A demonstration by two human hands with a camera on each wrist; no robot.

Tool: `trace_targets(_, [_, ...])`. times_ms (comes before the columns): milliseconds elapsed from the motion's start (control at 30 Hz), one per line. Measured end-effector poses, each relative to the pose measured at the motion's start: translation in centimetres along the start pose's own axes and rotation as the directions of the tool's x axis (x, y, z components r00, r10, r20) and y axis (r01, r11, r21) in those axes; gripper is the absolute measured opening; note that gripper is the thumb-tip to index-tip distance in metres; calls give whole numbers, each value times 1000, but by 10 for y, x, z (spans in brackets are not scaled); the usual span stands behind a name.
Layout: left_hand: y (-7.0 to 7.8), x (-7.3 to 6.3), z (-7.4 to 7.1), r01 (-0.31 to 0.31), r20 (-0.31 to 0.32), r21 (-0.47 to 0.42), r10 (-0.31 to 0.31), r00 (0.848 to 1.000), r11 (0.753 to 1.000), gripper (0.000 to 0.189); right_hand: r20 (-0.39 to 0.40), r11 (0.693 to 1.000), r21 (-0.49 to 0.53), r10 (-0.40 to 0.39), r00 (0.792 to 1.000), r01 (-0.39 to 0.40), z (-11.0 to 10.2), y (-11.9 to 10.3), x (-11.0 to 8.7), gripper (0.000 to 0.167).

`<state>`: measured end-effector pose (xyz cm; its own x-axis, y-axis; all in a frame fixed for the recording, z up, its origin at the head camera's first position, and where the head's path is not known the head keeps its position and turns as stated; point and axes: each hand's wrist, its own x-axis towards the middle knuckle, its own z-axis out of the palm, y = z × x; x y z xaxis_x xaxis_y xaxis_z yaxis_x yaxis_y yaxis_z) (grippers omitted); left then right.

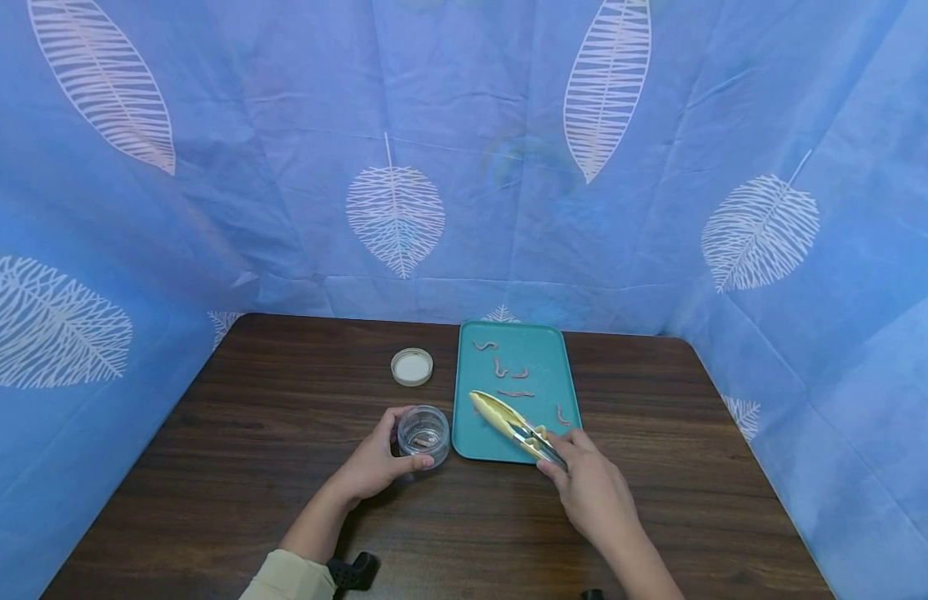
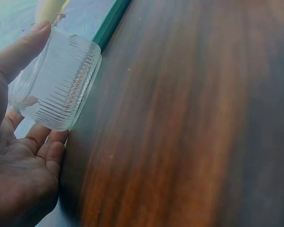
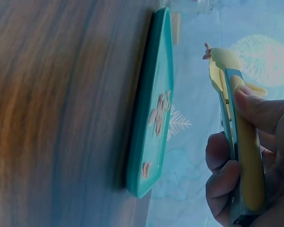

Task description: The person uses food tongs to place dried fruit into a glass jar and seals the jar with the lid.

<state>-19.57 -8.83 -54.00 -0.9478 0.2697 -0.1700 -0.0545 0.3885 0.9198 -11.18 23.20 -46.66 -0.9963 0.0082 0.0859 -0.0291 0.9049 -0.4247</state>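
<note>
My left hand [image 1: 375,460] holds a clear ribbed glass jar [image 2: 61,80] by its side, thumb near the rim and fingers around the far side. Its mouth is uncovered, and a little pinkish matter shows inside. My right hand [image 1: 594,487] grips yellow-and-metal tongs [image 1: 501,417] above the near part of a teal tray [image 1: 542,346]. In the right wrist view the tongs' tips are pressed together, with a small brownish-pink worm-like piece [image 3: 207,51] sticking out of them. Several pinkish worm-like pieces [image 1: 515,393] lie scattered on the tray.
A round lid [image 1: 412,367] with a pale inner face lies behind the jar, left of the tray. All of this is on a dark wooden table [image 1: 268,467]. Blue cloth [image 1: 471,225] with white leaf prints hangs behind and at both sides.
</note>
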Motion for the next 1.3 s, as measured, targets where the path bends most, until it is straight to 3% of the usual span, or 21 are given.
trace_targets(800, [1, -1, 0, 2, 8, -15, -2, 1000, 1000, 91, 5, 996, 24, -90, 996, 90, 11, -34, -9, 46])
trace_targets(1300, [1, -2, -1, 1, 6, -19, -1, 1000, 1000, 88, 39, 991, 71, -115, 993, 112, 13, -39, -12, 51])
